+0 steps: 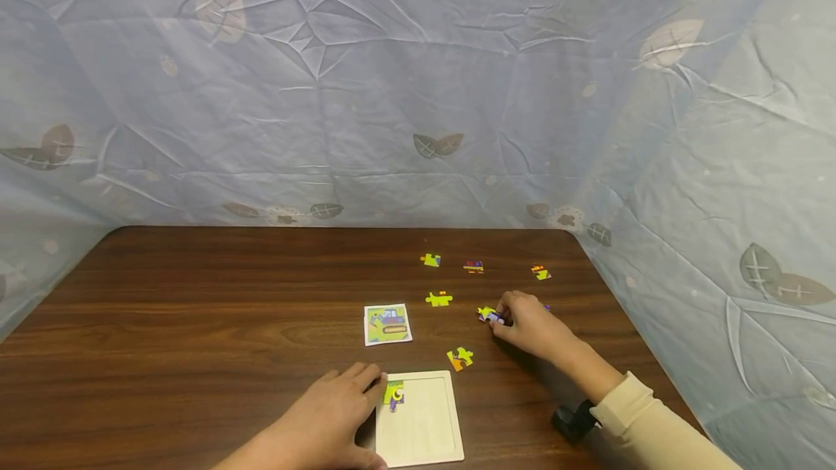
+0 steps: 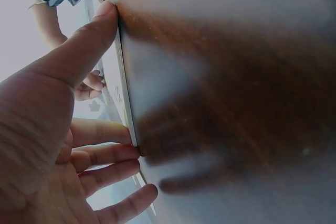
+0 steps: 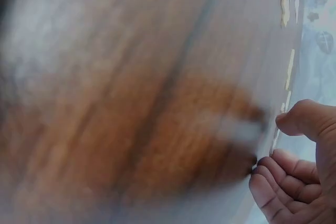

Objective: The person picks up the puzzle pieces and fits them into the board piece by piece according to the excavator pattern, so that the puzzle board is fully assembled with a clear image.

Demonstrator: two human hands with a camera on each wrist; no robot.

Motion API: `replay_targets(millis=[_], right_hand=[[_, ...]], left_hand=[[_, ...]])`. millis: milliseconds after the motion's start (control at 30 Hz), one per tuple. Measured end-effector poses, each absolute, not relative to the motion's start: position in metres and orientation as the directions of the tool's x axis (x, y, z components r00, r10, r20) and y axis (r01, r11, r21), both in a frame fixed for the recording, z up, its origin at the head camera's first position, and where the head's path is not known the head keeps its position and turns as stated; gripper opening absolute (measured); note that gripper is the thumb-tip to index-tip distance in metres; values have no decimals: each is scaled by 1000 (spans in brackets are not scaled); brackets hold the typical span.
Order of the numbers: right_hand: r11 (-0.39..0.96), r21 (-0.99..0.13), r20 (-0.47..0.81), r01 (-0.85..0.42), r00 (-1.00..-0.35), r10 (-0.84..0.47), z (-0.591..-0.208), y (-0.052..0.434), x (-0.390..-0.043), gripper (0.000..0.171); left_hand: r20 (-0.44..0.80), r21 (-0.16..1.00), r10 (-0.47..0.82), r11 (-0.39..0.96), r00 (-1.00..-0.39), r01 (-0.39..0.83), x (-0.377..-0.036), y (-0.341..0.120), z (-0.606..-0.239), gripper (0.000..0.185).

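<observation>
My right hand point(image 1: 532, 323) is at the right of the table and pinches a yellow-green and purple jigsaw piece point(image 1: 488, 315) between thumb and fingers. In the right wrist view, its thumb and fingertips point(image 3: 281, 123) meet the thin edge of the piece close to the tabletop. My left hand point(image 1: 329, 412) rests against the left edge of a pale square puzzle tray point(image 1: 424, 423), thumb near the close corner, fingers extended at the far one. One green and purple piece point(image 1: 394, 392) lies in the tray's upper left corner.
A picture card point(image 1: 388, 325) of an excavator lies beyond the tray. Several loose pieces are scattered right of it, including a green one point(image 1: 439, 299), an orange-green one point(image 1: 460, 358) and a purple-red one point(image 1: 474, 267). A leaf-patterned curtain point(image 1: 392, 93) encloses the brown table point(image 1: 196, 325).
</observation>
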State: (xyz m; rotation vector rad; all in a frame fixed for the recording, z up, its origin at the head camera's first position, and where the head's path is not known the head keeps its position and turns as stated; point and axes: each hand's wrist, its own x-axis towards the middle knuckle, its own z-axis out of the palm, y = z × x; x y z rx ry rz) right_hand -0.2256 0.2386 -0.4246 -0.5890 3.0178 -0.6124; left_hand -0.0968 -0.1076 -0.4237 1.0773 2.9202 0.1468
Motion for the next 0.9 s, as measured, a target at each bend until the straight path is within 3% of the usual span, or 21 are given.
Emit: replay_targets(millis=[567,900], right_hand=[[809,-358,124,-466,-883,-453,-363,234,-214,13],[800,-339,121,-496,-866,-485,-354,229,-204,14]], left_hand=[[36,99,652,752,-757,652,-97,-109,-426,106],[-15,146,639,762,-769,631,-97,-109,-424,110]])
